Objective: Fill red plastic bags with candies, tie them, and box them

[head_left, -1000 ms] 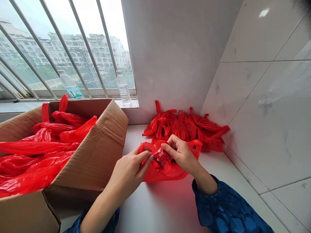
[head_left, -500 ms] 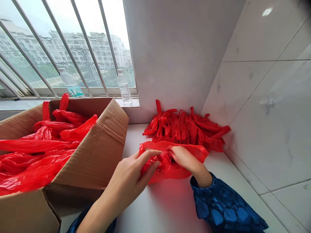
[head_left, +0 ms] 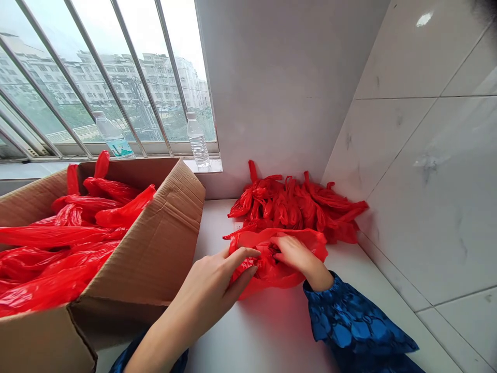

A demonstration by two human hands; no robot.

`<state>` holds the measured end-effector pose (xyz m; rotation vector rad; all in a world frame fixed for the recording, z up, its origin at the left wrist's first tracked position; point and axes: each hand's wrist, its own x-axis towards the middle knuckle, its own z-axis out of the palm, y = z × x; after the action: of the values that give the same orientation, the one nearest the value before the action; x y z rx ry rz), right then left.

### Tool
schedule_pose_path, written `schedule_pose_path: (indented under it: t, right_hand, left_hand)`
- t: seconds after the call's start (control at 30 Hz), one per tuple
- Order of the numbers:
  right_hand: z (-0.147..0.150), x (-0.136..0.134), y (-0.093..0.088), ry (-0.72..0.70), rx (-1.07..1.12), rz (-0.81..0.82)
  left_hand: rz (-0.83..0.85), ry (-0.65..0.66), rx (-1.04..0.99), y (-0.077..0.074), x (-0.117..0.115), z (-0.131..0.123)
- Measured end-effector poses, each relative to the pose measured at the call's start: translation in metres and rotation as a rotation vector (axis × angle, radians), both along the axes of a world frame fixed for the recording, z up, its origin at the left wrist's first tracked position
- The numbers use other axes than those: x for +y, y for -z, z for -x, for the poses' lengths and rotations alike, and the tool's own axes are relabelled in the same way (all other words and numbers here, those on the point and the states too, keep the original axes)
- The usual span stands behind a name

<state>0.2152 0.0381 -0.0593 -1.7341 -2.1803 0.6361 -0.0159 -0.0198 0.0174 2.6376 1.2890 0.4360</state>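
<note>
A thin red plastic bag (head_left: 285, 277) with small white print is between my hands, low over the white surface. Its middle is bunched into folds. My left hand (head_left: 221, 280) holds the bag's left part, thumb and index finger curved around it; its other fingers are hidden behind. On the right, my right hand (head_left: 297, 256) has its fingers closed on the gathered film at the bag's centre, fingertips partly buried in folds. Just behind lies a pile of red plastic bags (head_left: 287, 204), gathered into narrow bunches.
To the left stands an open cardboard box (head_left: 155, 243) full of bunched red bags (head_left: 73, 235). Two plastic bottles, a labelled one (head_left: 114, 137) and a clear one (head_left: 198, 142), stand on the sill by the barred window. A tiled wall (head_left: 419, 207) bounds the right side.
The bag is more crumpled, its right edge drawn inward to the left. My right hand has shifted slightly; my left stays about where it was.
</note>
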Motion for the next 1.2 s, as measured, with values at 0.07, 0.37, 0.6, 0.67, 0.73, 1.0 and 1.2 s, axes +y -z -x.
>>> schedule_pose_path:
  t: [0.07,0.37,0.6,0.67,0.73,1.0,1.2]
  right_hand:
    - [-0.003,-0.005,-0.010,-0.050,0.074,-0.040]
    - [-0.004,-0.029,-0.043,-0.167,0.995,0.118]
    - [0.000,-0.031,-0.046,-0.142,1.066,0.157]
    - [0.000,-0.031,-0.046,-0.159,1.056,0.153]
    - [0.001,-0.031,-0.045,-0.164,1.058,0.150]
    - [0.011,-0.030,-0.043,-0.140,1.140,0.117]
    - [0.027,-0.035,-0.046,-0.083,1.313,0.090]
  left_hand:
    - [-0.002,-0.038,0.024,0.001,0.002,0.000]
    - [-0.038,-0.133,0.144,0.007,0.012,0.000]
    - [-0.005,-0.132,0.054,0.008,0.015,0.000]
    - [-0.004,-0.129,0.037,0.009,0.015,0.000]
    - [-0.009,-0.122,0.030,0.010,0.015,0.001]
    - [0.011,-0.139,-0.082,0.008,0.016,-0.001]
    - [0.030,-0.121,-0.095,0.008,0.015,-0.003]
